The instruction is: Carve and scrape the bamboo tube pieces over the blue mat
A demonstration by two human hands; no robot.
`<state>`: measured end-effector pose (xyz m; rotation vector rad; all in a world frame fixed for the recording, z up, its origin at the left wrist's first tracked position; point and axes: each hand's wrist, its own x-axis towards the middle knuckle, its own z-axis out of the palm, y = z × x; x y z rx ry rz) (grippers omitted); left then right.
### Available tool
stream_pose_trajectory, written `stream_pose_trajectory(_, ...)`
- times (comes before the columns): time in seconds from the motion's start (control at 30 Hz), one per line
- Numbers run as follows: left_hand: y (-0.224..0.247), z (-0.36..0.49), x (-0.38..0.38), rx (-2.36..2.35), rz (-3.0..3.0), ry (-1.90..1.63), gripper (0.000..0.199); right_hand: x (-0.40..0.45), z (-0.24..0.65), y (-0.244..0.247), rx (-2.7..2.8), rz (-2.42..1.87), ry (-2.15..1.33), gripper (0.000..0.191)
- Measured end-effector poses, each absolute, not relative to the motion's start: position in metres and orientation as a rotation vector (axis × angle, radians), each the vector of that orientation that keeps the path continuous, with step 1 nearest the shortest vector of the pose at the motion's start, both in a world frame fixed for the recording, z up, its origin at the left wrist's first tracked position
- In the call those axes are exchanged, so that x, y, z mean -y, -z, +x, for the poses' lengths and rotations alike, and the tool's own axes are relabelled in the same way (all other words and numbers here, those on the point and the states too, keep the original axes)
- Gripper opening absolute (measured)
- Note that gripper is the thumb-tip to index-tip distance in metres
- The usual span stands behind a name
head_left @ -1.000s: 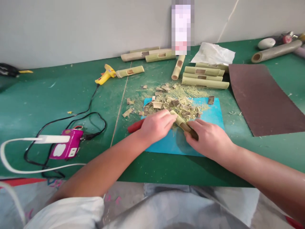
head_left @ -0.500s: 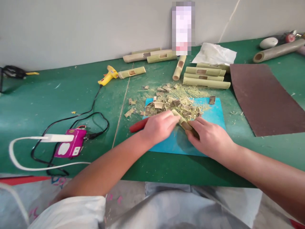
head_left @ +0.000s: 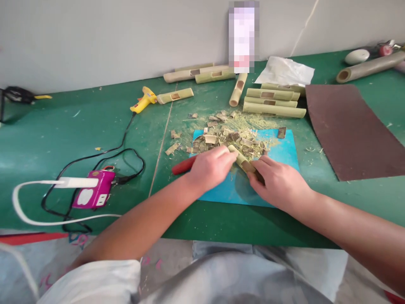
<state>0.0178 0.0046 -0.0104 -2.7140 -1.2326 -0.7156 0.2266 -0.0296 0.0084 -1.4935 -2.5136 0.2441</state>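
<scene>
My right hand [head_left: 278, 179] is wrapped round the near end of a pale green bamboo tube [head_left: 243, 160] with a rectangular slot cut in it. The tube lies slanted over a blue mat [head_left: 218, 192]. At its far end, the curled fingers of my left hand [head_left: 213, 166] press against the tube's side; what they pinch, if anything, is hidden. A red handle [head_left: 183, 166] sticks out to the left from behind my left hand, its other end out of sight. Bamboo chips [head_left: 234, 137] and shavings are heaped just beyond both hands.
Several slotted bamboo tubes [head_left: 274, 110] lie at the back. A brown sheet [head_left: 354, 135] is on the right, under a thick bamboo pole [head_left: 373, 67]. Left are a yellow glue gun [head_left: 144, 101] and a purple power adapter [head_left: 95, 190] with cables. White tissue [head_left: 284, 71] lies behind.
The fingers of my left hand have shifted slightly left along the tube's far end. My right hand and the tube stay almost where they were.
</scene>
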Motion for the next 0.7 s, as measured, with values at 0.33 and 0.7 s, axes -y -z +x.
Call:
stream_pose_trajectory(0.33,0.0095,0.0188,-0.0038,1.259,-2.679,0.741,0.028,0.0285,0.2265,-0.0078,2.514,-1.513,-0.28,0.026)
stream_pose_trajectory(0.7,0.0109,0.0201,-0.0032,1.2,-2.779,0.798,0.024,0.0281,0.227,-0.0088,2.538,-1.534,-0.318,0.027)
